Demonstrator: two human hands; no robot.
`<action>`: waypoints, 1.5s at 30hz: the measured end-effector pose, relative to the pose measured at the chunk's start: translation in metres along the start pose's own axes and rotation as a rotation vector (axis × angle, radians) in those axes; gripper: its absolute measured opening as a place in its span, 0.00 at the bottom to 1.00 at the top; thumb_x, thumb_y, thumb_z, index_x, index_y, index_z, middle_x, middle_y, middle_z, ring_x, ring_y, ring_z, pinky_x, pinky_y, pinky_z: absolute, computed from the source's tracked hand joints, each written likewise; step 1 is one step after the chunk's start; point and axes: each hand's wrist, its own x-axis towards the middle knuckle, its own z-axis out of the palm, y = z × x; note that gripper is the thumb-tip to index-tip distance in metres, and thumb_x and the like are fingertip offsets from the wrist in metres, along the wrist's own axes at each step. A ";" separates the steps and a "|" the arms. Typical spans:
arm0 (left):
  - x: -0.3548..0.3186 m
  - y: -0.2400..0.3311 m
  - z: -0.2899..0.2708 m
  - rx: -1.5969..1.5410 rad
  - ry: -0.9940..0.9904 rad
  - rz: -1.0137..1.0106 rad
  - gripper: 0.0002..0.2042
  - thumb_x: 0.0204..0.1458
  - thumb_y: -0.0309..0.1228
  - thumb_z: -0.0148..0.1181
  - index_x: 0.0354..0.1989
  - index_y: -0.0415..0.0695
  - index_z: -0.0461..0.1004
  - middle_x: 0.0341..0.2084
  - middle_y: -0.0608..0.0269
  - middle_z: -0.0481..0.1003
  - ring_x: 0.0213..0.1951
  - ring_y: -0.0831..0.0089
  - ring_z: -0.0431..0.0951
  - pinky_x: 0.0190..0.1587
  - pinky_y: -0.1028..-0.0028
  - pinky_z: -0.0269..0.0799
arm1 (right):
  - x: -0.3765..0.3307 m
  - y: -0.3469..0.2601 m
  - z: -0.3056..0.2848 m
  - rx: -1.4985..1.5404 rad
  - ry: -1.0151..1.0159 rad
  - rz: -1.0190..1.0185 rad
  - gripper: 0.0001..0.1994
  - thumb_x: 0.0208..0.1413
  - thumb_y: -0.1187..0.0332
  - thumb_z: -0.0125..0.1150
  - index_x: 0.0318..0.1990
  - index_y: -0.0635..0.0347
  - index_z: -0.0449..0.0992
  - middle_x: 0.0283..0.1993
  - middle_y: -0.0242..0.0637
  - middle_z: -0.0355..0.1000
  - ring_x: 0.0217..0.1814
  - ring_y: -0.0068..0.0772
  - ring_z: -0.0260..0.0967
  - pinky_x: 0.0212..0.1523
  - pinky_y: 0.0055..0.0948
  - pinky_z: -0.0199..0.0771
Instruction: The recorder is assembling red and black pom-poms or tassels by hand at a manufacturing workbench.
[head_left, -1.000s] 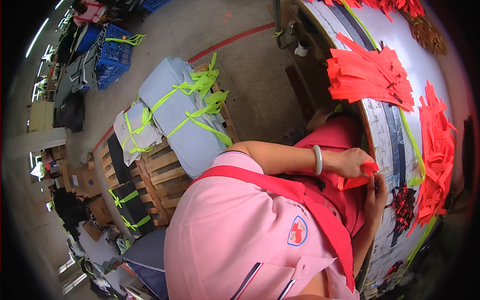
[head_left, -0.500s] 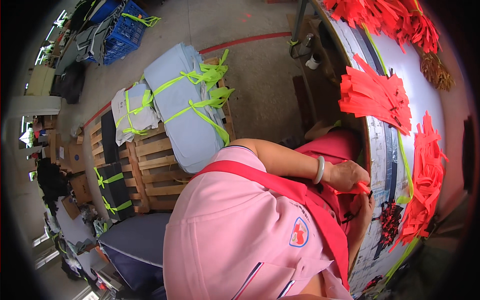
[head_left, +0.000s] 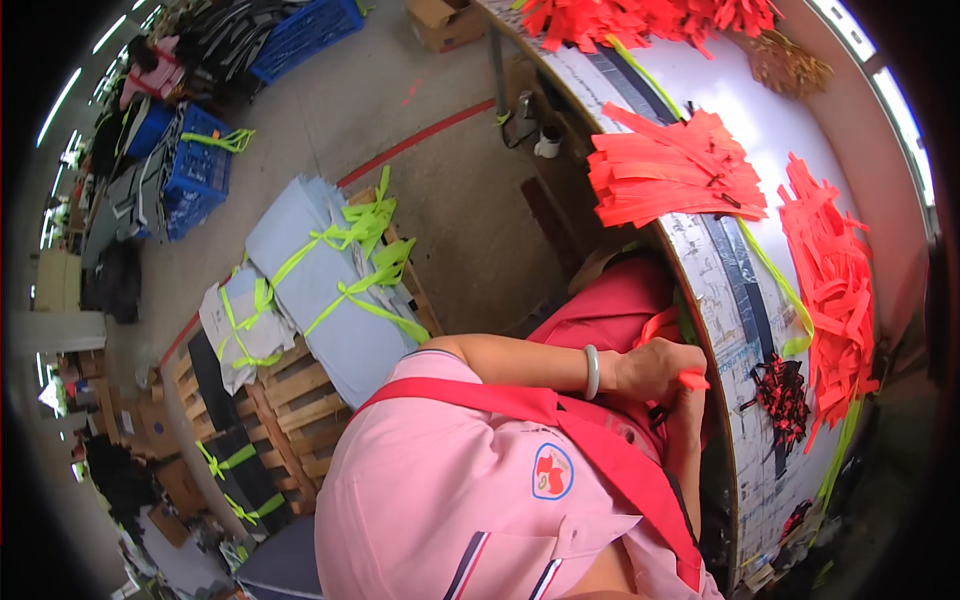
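Observation:
Both hands are together at the near edge of the worktable, low over my lap. My left hand, with a pale bangle on its wrist, is closed round a red-orange fabric strip. Just below it, my right hand is closed against the same strip, its fingers partly hidden behind the left hand. A short end of the strip sticks out between the hands, and more red-orange fabric shows behind the left hand. On the table beside them lies a fanned bundle of red-orange strips.
Farther along the worktable lie a loose heap of strips, small black-and-red pieces and a yellow-green ribbon. To the left, stacked light-blue panels tied with ribbon sit on a wooden pallet. A blue crate stands beyond.
The view has swung, so the table and pallet appear shifted left. My hands have drawn closer together, and the left now covers more of the strip and right fingers.

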 end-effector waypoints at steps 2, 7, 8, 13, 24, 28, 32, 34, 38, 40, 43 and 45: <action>0.009 -0.007 -0.003 -0.178 -0.052 -0.233 0.08 0.50 0.24 0.58 0.38 0.38 0.72 0.27 0.60 0.74 0.30 0.69 0.76 0.31 0.71 0.72 | 0.004 -0.003 -0.007 0.230 -0.003 0.206 0.05 0.56 0.72 0.53 0.32 0.59 0.75 0.26 0.24 0.68 0.25 0.15 0.64 0.22 0.19 0.61; 0.023 -0.027 -0.028 -0.330 -0.206 -0.602 0.08 0.55 0.30 0.60 0.38 0.38 0.76 0.25 0.67 0.75 0.31 0.83 0.72 0.35 0.78 0.70 | 0.019 -0.007 -0.038 -0.236 -0.144 0.163 0.12 0.61 0.63 0.55 0.27 0.57 0.71 0.19 0.22 0.61 0.17 0.11 0.56 0.17 0.18 0.53; 0.026 -0.018 -0.036 -0.298 -0.198 -0.627 0.08 0.55 0.31 0.61 0.37 0.39 0.76 0.26 0.67 0.76 0.32 0.83 0.72 0.36 0.78 0.70 | 0.021 -0.031 -0.032 -0.244 -0.167 0.268 0.12 0.61 0.63 0.56 0.27 0.58 0.71 0.19 0.22 0.61 0.18 0.12 0.57 0.18 0.18 0.55; 0.034 -0.018 -0.038 -0.378 -0.077 -0.679 0.09 0.54 0.26 0.62 0.41 0.36 0.75 0.31 0.67 0.77 0.35 0.82 0.74 0.38 0.79 0.71 | 0.044 -0.018 -0.033 -0.337 -0.243 0.025 0.11 0.54 0.65 0.55 0.33 0.67 0.72 0.20 0.35 0.65 0.22 0.24 0.65 0.25 0.32 0.65; 0.037 -0.025 -0.027 -0.324 -0.234 -0.742 0.08 0.56 0.26 0.59 0.42 0.37 0.76 0.24 0.70 0.74 0.26 0.85 0.71 0.30 0.83 0.67 | 0.034 -0.024 -0.055 -0.271 -0.332 0.192 0.12 0.57 0.64 0.57 0.34 0.67 0.75 0.23 0.36 0.70 0.27 0.20 0.65 0.29 0.27 0.66; 0.041 -0.019 -0.036 -0.487 -0.086 -0.815 0.06 0.57 0.26 0.59 0.38 0.36 0.76 0.24 0.69 0.75 0.25 0.85 0.71 0.30 0.83 0.67 | 0.025 0.003 -0.072 0.115 -0.342 0.197 0.11 0.62 0.64 0.54 0.36 0.63 0.75 0.22 0.25 0.65 0.25 0.11 0.59 0.25 0.17 0.61; 0.038 -0.016 -0.036 -0.458 -0.075 -0.827 0.06 0.57 0.26 0.59 0.39 0.36 0.76 0.23 0.69 0.75 0.25 0.85 0.71 0.30 0.83 0.67 | 0.008 0.014 -0.070 0.839 -0.329 0.544 0.12 0.66 0.61 0.48 0.44 0.60 0.71 0.15 0.20 0.50 0.12 0.12 0.46 0.11 0.15 0.46; 0.036 -0.013 -0.033 -0.477 -0.071 -0.831 0.06 0.57 0.26 0.59 0.39 0.37 0.76 0.23 0.70 0.74 0.26 0.85 0.71 0.30 0.83 0.67 | 0.006 0.019 -0.057 0.934 -0.238 0.563 0.13 0.66 0.61 0.48 0.45 0.62 0.71 0.17 0.22 0.56 0.11 0.12 0.48 0.11 0.15 0.47; 0.028 -0.017 -0.032 -0.414 -0.101 -0.776 0.08 0.57 0.27 0.59 0.43 0.36 0.75 0.23 0.68 0.74 0.26 0.83 0.72 0.28 0.83 0.66 | 0.009 0.014 -0.055 1.005 -0.214 0.504 0.15 0.65 0.59 0.50 0.48 0.62 0.72 0.29 0.27 0.70 0.17 0.11 0.58 0.12 0.11 0.50; 0.027 -0.016 -0.031 -0.414 -0.082 -0.751 0.08 0.57 0.26 0.59 0.42 0.36 0.75 0.23 0.69 0.74 0.26 0.83 0.72 0.29 0.83 0.66 | 0.013 0.007 -0.053 0.929 -0.156 0.479 0.14 0.64 0.60 0.53 0.48 0.61 0.72 0.31 0.29 0.70 0.17 0.10 0.59 0.12 0.10 0.50; 0.029 -0.011 -0.031 -0.339 -0.094 -0.758 0.06 0.57 0.26 0.58 0.39 0.37 0.76 0.23 0.70 0.74 0.26 0.85 0.71 0.31 0.82 0.67 | 0.017 0.002 -0.053 0.847 -0.077 0.463 0.15 0.61 0.60 0.58 0.48 0.60 0.72 0.36 0.31 0.73 0.19 0.11 0.62 0.12 0.08 0.51; 0.024 -0.013 -0.028 -0.355 -0.121 -0.766 0.06 0.58 0.26 0.58 0.39 0.37 0.76 0.23 0.70 0.74 0.27 0.85 0.71 0.31 0.82 0.67 | 0.020 0.004 -0.052 0.764 -0.005 0.376 0.15 0.61 0.59 0.58 0.47 0.60 0.72 0.37 0.31 0.74 0.20 0.10 0.64 0.12 0.09 0.51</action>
